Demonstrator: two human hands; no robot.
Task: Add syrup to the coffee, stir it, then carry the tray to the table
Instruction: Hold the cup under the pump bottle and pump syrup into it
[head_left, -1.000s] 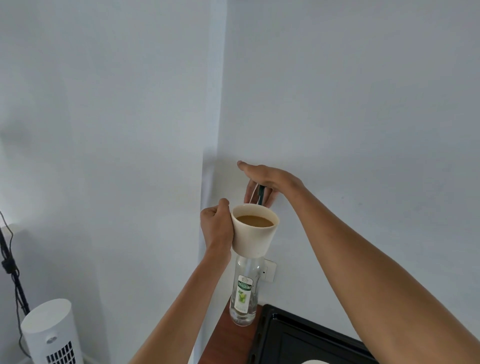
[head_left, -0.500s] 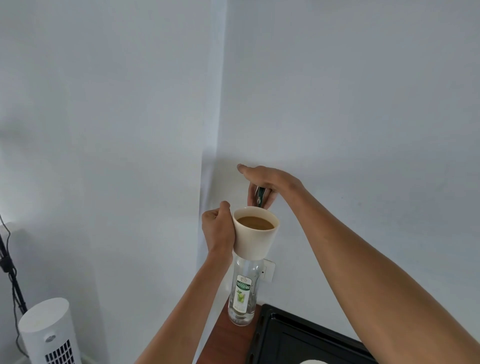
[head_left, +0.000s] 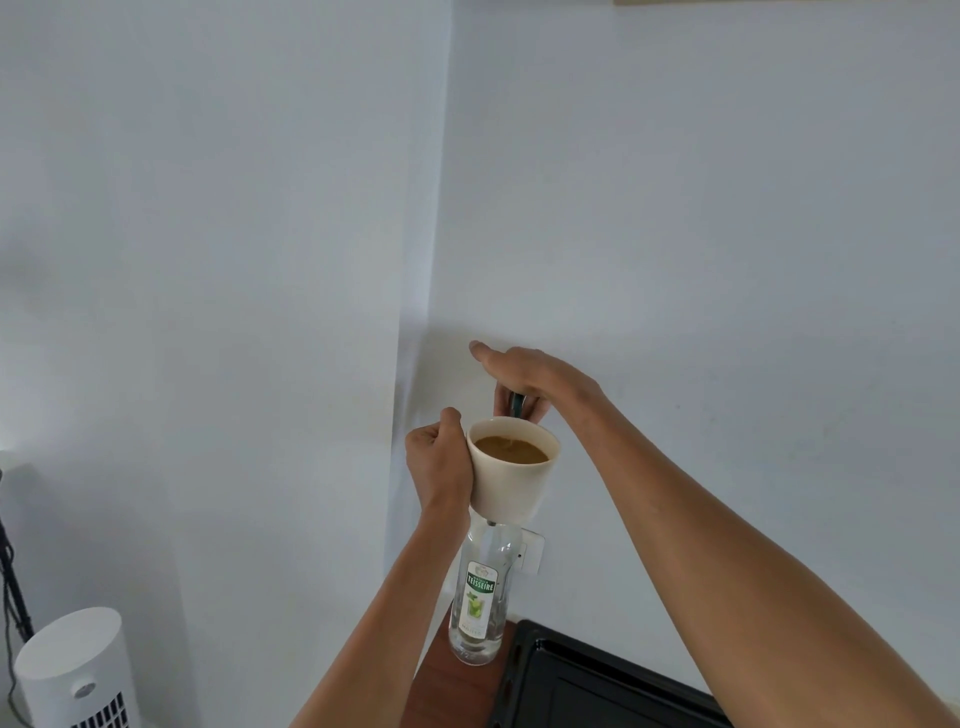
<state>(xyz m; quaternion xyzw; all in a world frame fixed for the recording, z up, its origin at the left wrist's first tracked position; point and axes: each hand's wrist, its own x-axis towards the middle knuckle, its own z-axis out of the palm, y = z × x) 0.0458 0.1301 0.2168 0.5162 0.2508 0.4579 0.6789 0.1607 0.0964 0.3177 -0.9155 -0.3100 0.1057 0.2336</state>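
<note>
My left hand (head_left: 439, 465) grips a cream cup (head_left: 511, 483) of brown coffee by its left side and holds it up in front of the wall. My right hand (head_left: 530, 376) hovers just behind the cup's far rim, fingers pinched on the dark handle of a spoon (head_left: 517, 404) that points down toward the coffee. Below the cup stands a clear glass syrup bottle (head_left: 480, 597) with a green and white label, its neck hidden by the cup. A black tray (head_left: 582, 686) lies at the bottom right.
The bottle stands on a brown wooden surface (head_left: 452, 691) beside the tray. A white wall socket (head_left: 530, 551) sits behind the bottle. A white tower fan (head_left: 72, 670) and a dark stand with cables (head_left: 10, 582) are at the lower left. White walls meet in a corner behind the cup.
The cup and both hands have sunk slightly. The spoon handle under my right hand has come closer to the cup's rim.
</note>
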